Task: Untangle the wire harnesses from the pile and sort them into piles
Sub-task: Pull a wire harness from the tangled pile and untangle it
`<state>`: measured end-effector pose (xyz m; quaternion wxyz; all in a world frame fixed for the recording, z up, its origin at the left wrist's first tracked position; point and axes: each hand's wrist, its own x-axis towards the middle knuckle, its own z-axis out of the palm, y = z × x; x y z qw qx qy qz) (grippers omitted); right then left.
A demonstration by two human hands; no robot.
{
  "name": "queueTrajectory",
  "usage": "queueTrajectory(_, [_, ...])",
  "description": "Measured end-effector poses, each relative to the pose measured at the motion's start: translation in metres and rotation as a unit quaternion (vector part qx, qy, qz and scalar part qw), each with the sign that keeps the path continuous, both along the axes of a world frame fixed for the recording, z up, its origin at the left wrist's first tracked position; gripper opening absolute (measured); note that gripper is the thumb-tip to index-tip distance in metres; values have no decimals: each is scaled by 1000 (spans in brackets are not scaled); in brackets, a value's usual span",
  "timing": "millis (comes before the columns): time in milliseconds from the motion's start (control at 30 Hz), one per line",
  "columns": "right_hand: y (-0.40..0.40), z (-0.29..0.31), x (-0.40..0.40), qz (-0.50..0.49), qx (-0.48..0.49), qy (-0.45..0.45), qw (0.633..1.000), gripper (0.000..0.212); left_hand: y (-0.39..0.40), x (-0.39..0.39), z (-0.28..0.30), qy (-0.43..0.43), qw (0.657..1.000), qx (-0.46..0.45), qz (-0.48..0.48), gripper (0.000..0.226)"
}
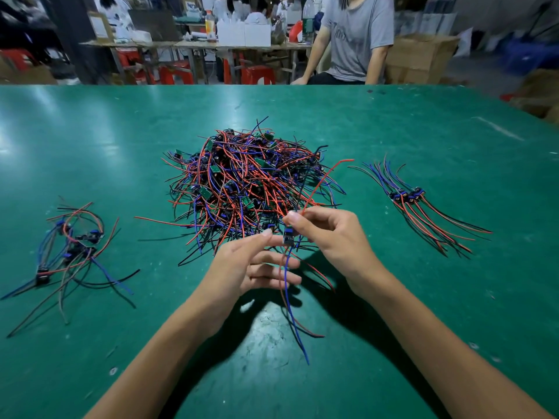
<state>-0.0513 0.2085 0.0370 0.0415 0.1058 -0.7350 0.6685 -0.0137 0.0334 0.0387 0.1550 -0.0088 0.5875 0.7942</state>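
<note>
A big tangled pile of wire harnesses point(248, 179), red, blue and black wires with small green boards, lies mid-table. In front of it my right hand point(329, 237) pinches one harness point(288, 237) by its small blue component; a red wire arcs up from it and blue and red wires hang down. My left hand point(251, 264) is beside it with fingers spread, index tip touching the component. A loose sorted pile point(75, 249) lies at the left. A neat aligned pile point(423, 207) lies at the right.
The green table top point(393, 122) stretches wide around the piles. A person in a grey shirt point(357, 37) sits at the far edge. Behind are benches, red stools point(257, 74) and cardboard boxes point(417, 58).
</note>
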Motion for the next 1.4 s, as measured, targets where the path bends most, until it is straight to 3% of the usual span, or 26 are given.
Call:
queueTrajectory(200, [-6, -1, 9, 94, -2, -57, 994, 18, 0, 4, -2, 60, 998, -10, -26, 29])
queueTrajectory(300, [-8, 0, 9, 98, -22, -59, 993, 25, 0, 5, -3, 69, 997, -28, -3, 26])
queueTrajectory(533, [-10, -2, 10, 116, 35, -19, 993, 25, 0, 3, -4, 62, 996, -38, 53, 14])
queueTrajectory(800, [-22, -5, 16, 105, 28, -39, 993, 29, 0, 5, -4, 111, 988, -76, 74, 19])
queueTrajectory(1000, [-41, -19, 24, 13, 76, 8, 997, 36, 6, 7, -8, 173, 970, -130, 110, 30])
queueTrajectory(1100, [-41, -19, 21, -26, 50, -14, 998, 36, 9, 9, -8, 217, 953, -188, 93, 31])
queueTrajectory(1200, [-33, -15, 13, -99, 43, -31, 994, 40, 14, 10, -11, 201, 958, -188, 82, 25])
queueTrajectory(1400, [-9, 5, -2, -156, -81, -124, 977, 36, 17, 17, -16, 225, 947, -230, 23, 23])
